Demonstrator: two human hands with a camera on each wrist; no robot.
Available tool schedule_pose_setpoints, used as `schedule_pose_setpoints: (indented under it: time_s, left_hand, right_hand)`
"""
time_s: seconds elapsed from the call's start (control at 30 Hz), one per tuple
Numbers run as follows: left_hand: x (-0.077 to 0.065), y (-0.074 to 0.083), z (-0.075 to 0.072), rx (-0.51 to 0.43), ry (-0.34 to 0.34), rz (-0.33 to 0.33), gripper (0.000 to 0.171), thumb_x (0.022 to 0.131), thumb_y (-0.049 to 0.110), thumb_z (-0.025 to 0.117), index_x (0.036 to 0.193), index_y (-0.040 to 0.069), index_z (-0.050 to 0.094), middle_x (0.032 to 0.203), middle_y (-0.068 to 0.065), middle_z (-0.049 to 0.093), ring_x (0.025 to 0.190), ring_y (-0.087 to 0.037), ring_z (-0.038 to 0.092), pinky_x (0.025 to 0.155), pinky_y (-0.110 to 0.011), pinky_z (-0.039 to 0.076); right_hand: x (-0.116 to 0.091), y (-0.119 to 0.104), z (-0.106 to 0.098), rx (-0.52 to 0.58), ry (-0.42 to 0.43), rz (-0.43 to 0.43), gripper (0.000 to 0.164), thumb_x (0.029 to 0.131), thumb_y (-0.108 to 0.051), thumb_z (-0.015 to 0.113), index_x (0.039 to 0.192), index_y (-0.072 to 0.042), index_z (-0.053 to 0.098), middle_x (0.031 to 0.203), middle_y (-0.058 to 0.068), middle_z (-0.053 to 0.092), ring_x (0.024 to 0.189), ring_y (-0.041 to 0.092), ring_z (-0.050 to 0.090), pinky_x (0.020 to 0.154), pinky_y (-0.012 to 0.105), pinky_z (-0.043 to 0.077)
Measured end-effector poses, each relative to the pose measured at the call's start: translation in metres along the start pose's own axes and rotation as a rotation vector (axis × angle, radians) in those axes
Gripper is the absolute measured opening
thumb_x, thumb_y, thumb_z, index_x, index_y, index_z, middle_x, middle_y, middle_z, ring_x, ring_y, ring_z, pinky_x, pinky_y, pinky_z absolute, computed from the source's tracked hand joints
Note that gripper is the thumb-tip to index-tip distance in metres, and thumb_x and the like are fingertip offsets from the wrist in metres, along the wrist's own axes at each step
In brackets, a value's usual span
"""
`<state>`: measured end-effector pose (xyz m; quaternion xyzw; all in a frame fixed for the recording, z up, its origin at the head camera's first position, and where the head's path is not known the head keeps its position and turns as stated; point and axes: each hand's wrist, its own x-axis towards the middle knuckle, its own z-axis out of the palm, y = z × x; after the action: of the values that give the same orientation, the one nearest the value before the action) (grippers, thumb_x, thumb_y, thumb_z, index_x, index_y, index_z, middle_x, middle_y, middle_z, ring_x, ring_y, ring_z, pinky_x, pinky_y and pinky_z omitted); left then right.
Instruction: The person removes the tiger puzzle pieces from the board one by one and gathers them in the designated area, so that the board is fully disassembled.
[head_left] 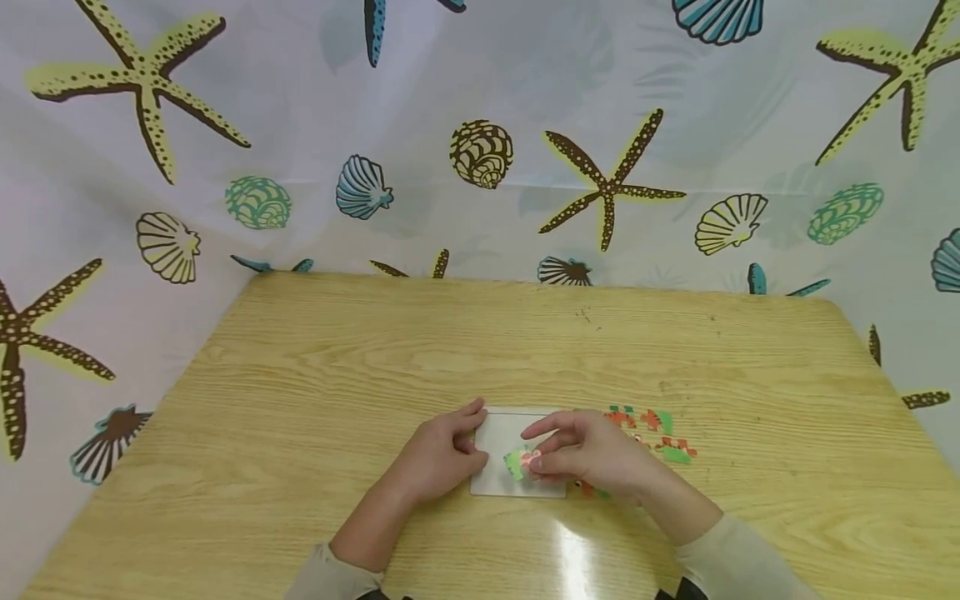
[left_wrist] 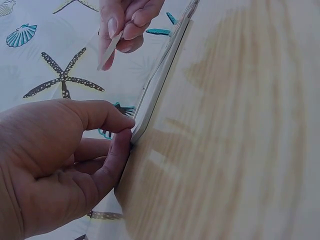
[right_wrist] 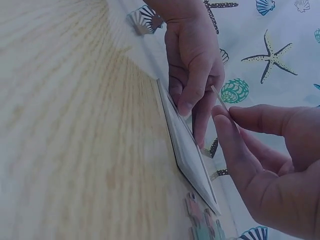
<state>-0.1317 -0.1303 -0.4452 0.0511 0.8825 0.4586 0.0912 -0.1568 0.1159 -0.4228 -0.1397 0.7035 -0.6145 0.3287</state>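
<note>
A white rectangular puzzle tray (head_left: 491, 483) with a raised rim lies flat on the table. My left hand (head_left: 438, 454) holds the tray's left edge, thumb and index finger pinching it in the left wrist view. Above the tray, my right hand (head_left: 600, 454) pinches a green and pink jigsaw piece (head_left: 515, 463) between thumb and index finger. In the right wrist view the piece (right_wrist: 219, 96) appears edge-on, raised clear of the tray (right_wrist: 187, 150). The tray's right side is partly hidden by the right hand in the head view.
Several loose red and green jigsaw pieces (head_left: 677, 451) lie right of the tray, some partly covered by the right hand. The wooden table (head_left: 337, 358) extends on all sides. A white cloth (head_left: 420, 108) printed with starfish and shells hangs behind it.
</note>
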Motion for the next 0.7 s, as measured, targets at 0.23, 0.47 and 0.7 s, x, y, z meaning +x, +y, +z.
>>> schedule_pose_setpoints:
  time_s: [0.23, 0.47, 0.7]
  left_hand:
    - [-0.0016, -0.0022, -0.0017, -0.014, 0.017, 0.004, 0.061, 0.086, -0.001, 0.076, 0.144, -0.005, 0.057, 0.157, -0.011, 0.05, 0.077, -0.011, 0.054, 0.07, -0.025, 0.046]
    - [-0.0027, -0.004, 0.001, -0.047, 0.001, 0.007, 0.06, 0.088, -0.001, 0.076, 0.144, -0.005, 0.056, 0.158, -0.012, 0.049, 0.077, -0.012, 0.052, 0.073, -0.026, 0.045]
    - [-0.0012, -0.0029, -0.0004, -0.03, 0.007, 0.013, 0.06, 0.088, -0.002, 0.075, 0.145, -0.005, 0.056, 0.158, -0.011, 0.05, 0.074, -0.011, 0.052, 0.074, -0.025, 0.045]
  right_hand:
    - [0.0009, -0.0014, 0.0003, -0.004, -0.013, 0.016, 0.032, 0.097, -0.004, 0.072, 0.125, 0.008, 0.067, 0.099, 0.013, 0.071, 0.096, 0.025, 0.077, 0.085, 0.035, 0.062]
    - [-0.0025, -0.0004, -0.0015, 0.007, -0.049, 0.024, 0.028, 0.096, -0.004, 0.072, 0.12, 0.01, 0.065, 0.096, 0.014, 0.073, 0.094, 0.027, 0.077, 0.083, 0.037, 0.063]
    - [-0.0069, -0.0006, -0.0058, -0.01, -0.042, 0.015, 0.03, 0.096, -0.009, 0.074, 0.119, 0.008, 0.062, 0.098, 0.016, 0.072, 0.095, 0.029, 0.077, 0.083, 0.039, 0.063]
